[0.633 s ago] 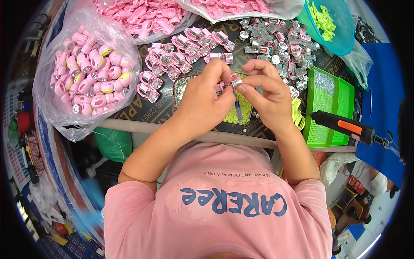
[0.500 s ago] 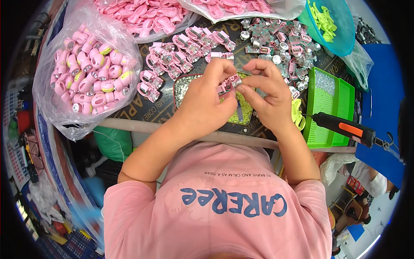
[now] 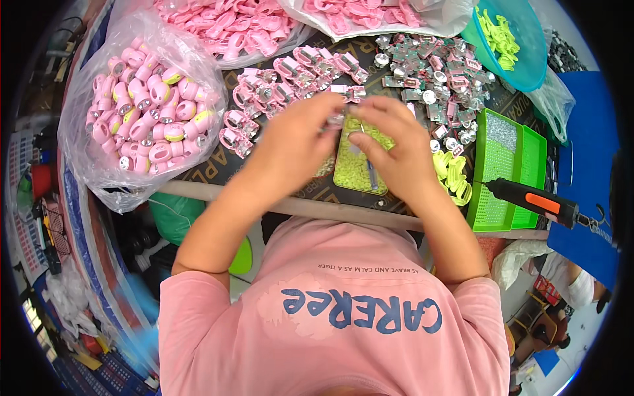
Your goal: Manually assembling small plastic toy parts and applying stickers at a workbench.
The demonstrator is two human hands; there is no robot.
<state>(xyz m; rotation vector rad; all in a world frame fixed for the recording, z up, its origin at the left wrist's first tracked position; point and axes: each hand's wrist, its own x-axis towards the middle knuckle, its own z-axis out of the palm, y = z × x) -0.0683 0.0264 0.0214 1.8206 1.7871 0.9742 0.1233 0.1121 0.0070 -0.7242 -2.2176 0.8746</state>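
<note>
My left hand [image 3: 294,145], smeared by motion, is closed on a small pink torch half with a silver part [image 3: 337,119] above the far side of a shallow tray [image 3: 338,178] of yellow-green pieces. Close beside it, my right hand [image 3: 396,142] bends its thumb and fingers in toward the same piece; whatever its fingertips pinch is hidden. A slim blue-and-clear tool [image 3: 371,174] lies on the yellow-green pieces. Beyond my hands, several pink torch halves fitted with silver parts [image 3: 290,76] lie in a group.
A clear bag of pink torches [image 3: 148,105] stands left. Circuit boards with silver reflectors [image 3: 436,72] are heaped at the far right, near a teal bowl [image 3: 538,63]. Yellow-green loops [image 3: 452,175] lie beside a green tray [image 3: 474,198]; an electric screwdriver [image 3: 535,198] hangs over it.
Both hands have shifted slightly left, with the torch half still in the left one. More of the yellow-green tray shows between my forearms. The whole view has moved a little.
</note>
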